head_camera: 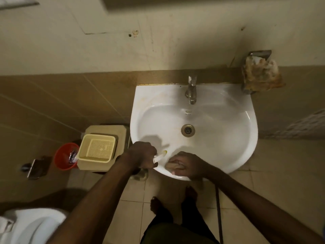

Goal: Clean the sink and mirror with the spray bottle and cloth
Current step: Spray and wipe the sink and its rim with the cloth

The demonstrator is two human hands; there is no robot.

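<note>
A white wall-mounted sink (219,138) fills the middle right, with a metal tap (191,90) at its back and a drain (188,130) in the bowl. At the sink's front left rim my left hand (143,156) grips a spray bottle (160,154); only its white nozzle with a yellowish tip shows, pointing into the bowl. My right hand (187,165) holds a beige cloth (173,166) against the front rim of the sink. The mirror's lower edge (158,2) is a dark strip at the top of the wall.
A beige bin with a basket-like lid (98,150) stands left of the sink, a red bucket (64,156) beside it. A crumpled rag lies on a metal soap holder (260,74) at the right wall. A white toilet (31,226) is bottom left. My bare feet (158,205) are on floor tiles.
</note>
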